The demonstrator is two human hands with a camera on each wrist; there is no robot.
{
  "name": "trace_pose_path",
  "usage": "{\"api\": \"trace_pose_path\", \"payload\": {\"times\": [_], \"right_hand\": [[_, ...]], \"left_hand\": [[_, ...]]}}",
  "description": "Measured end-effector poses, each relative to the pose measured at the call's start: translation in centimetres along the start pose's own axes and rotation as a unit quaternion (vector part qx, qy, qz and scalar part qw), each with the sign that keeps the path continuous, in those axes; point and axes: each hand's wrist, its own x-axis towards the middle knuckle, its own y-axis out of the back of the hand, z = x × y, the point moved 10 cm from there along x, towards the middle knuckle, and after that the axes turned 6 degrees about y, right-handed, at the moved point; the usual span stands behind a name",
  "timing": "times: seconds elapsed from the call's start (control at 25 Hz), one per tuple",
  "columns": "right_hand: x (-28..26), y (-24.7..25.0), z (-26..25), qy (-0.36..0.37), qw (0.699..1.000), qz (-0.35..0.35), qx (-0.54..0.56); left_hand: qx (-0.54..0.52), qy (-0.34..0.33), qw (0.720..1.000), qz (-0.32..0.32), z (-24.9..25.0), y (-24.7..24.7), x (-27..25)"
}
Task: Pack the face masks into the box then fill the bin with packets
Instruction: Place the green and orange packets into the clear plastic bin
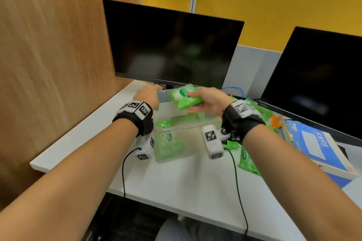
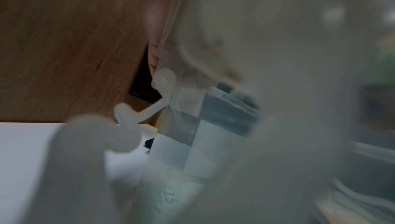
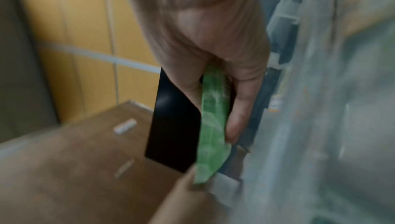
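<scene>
A clear plastic bin (image 1: 193,125) stands on the white desk in front of the left monitor, with green packets (image 1: 168,144) lying inside it. My left hand (image 1: 149,94) grips the top left corner of the bin's raised clear lid (image 1: 166,98); the left wrist view shows a finger (image 2: 153,16) against that blurred plastic (image 2: 245,58). My right hand (image 1: 195,101) pinches a green packet (image 1: 184,97) above the bin's opening. Seen from the right wrist, thumb and fingers of that hand (image 3: 213,114) clamp the packet (image 3: 211,148) edge-on. The blue KN95 mask box (image 1: 313,144) lies at the right.
More green packets (image 1: 248,160) lie on the desk (image 1: 176,180) between bin and box. Two dark monitors (image 1: 172,45) (image 1: 317,76) stand behind. A wooden partition (image 1: 49,55) closes the left side. Blue cables (image 1: 238,90) and wrist-camera leads hang nearby.
</scene>
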Motion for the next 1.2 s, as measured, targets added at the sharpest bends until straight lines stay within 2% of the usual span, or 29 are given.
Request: {"api": "trace_pose_path", "payload": {"times": [0.08, 0.16, 0.2, 0.24, 0.32, 0.4, 0.44, 0.48, 0.52, 0.56, 0.64, 0.72, 0.76, 0.84, 0.88, 0.92, 0.96, 1.0, 1.04, 1.08, 1.12, 1.16, 1.2], "right_hand": [[1.0, -1.5, 2.0, -0.033, 0.993, -0.008, -0.114], [1.6, -3.3, 2.8, -0.029, 0.969, -0.045, -0.242], [1.9, -3.9, 3.0, -0.019, 0.943, -0.059, -0.326], [2.3, -4.3, 3.6, -0.010, 0.903, -0.079, -0.423], [3.7, -3.8, 4.8, 0.000, 0.813, -0.061, -0.579], [5.2, -2.4, 6.0, -0.017, 0.772, -0.022, -0.635], [6.2, -1.9, 6.4, -0.022, 0.784, -0.008, -0.620], [6.6, -1.9, 6.8, -0.043, 0.783, -0.023, -0.620], [5.2, -2.2, 6.4, -0.067, 0.799, -0.012, -0.597], [4.8, -2.4, 5.9, -0.052, 0.815, 0.000, -0.577], [4.7, -2.6, 6.2, -0.053, 0.792, -0.027, -0.607], [4.6, -3.2, 6.1, -0.019, 0.734, -0.073, -0.675], [4.2, -3.6, 5.8, 0.001, 0.723, -0.086, -0.686], [3.7, -4.5, 3.6, 0.061, 0.743, -0.063, -0.663], [3.3, -4.4, 1.4, 0.125, 0.784, -0.020, -0.608], [2.5, -3.2, -1.1, 0.191, 0.819, 0.055, -0.538], [1.3, -0.6, -3.6, 0.250, 0.837, 0.148, -0.464], [-0.2, 2.5, -5.5, 0.292, 0.836, 0.230, -0.404], [-1.3, 6.1, -6.0, 0.296, 0.833, 0.292, -0.365], [-1.8, 9.8, -5.5, 0.268, 0.837, 0.332, -0.344], [-1.6, 13.4, -4.0, 0.210, 0.844, 0.355, -0.343], [-1.2, 16.5, -2.0, 0.145, 0.852, 0.361, -0.350], [-0.3, 18.4, 0.4, 0.084, 0.859, 0.337, -0.377]], "left_hand": [[-0.022, 0.001, 0.999, 0.034, 0.2, 0.9, -0.4], [-0.029, 0.000, 0.999, 0.037, 0.2, 0.9, -0.5], [-0.025, -0.001, 0.999, 0.026, 0.3, 0.7, -0.4], [-0.018, -0.002, 1.000, 0.014, 0.4, 0.4, -0.3], [-0.003, -0.004, 1.000, 0.001, 0.5, 0.1, -0.1], [0.002, 0.001, 1.000, -0.004, 0.4, -0.2, -0.1], [0.006, 0.005, 1.000, -0.006, 0.4, -0.2, -0.1], [0.009, 0.008, 1.000, -0.008, 0.3, -0.2, -0.1], [0.010, 0.010, 1.000, -0.010, 0.3, -0.3, -0.1], [0.009, 0.011, 1.000, -0.012, 0.3, -0.4, 0.0], [0.007, 0.012, 1.000, -0.015, 0.3, -0.5, 0.0], [0.012, 0.011, 1.000, -0.014, 0.3, -0.5, 0.0], [0.011, 0.010, 1.000, -0.012, 0.3, -0.4, 0.0], [0.006, 0.009, 1.000, -0.007, 0.3, -0.3, 0.0], [0.005, 0.009, 1.000, -0.005, 0.3, -0.3, 0.0], [0.006, 0.009, 1.000, -0.005, 0.2, -0.3, 0.0], [0.007, 0.008, 1.000, -0.006, 0.2, -0.3, 0.1], [0.009, 0.006, 1.000, -0.005, 0.3, -0.3, 0.1], [0.012, 0.004, 1.000, -0.003, 0.4, -0.2, 0.1], [0.015, 0.002, 1.000, -0.001, 0.5, -0.2, 0.1], [0.021, 0.000, 1.000, 0.000, 0.6, -0.2, 0.2], [0.029, -0.001, 1.000, 0.001, 0.7, -0.3, 0.1], [0.040, 0.001, 0.999, 0.002, 0.8, -0.3, 0.1]]}}
